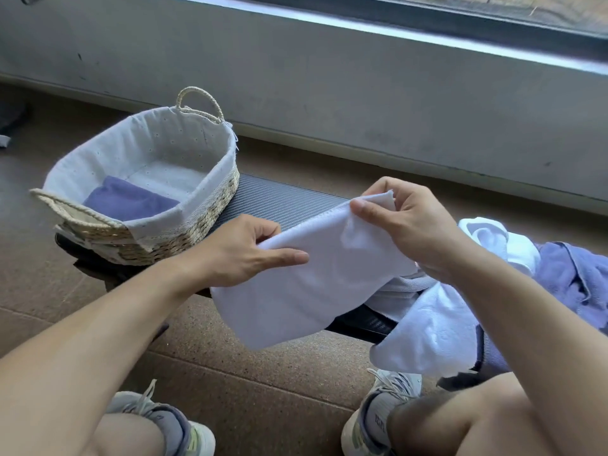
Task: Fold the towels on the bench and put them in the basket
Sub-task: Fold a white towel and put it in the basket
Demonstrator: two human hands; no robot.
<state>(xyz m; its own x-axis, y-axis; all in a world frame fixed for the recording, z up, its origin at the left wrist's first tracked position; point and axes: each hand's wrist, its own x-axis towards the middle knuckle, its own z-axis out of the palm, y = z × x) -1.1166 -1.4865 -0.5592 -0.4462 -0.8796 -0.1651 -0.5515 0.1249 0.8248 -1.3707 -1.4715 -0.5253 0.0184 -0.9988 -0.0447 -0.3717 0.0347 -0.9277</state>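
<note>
the person holds a white towel (316, 274) up over the dark bench (279, 200), with both hands on its upper edge. the left hand (237, 251) grips the left end of that edge, thumb on top and the fingers under the cloth, and the index finger lies straight along the fabric. the right hand (404, 222) pinches the right corner between thumb and fingers, a little higher than the left hand, so the edge runs tilted. the lower part of the towel hangs down in front of the bench, above the brown floor (263, 390). on the left end of the bench stands a woven basket (184, 225) with a pale cloth lining and two rope handles; inside it, near the front, lies one folded purple towel (128, 200). on the right end of the bench there is a loose pile of towels (493, 291), white ones and a purple one, partly hanging over the edge. at the bottom, the person's knees and two grey sneakers (385, 409) are visible. behind the bench runs a grey wall (329, 77) under a window.
</note>
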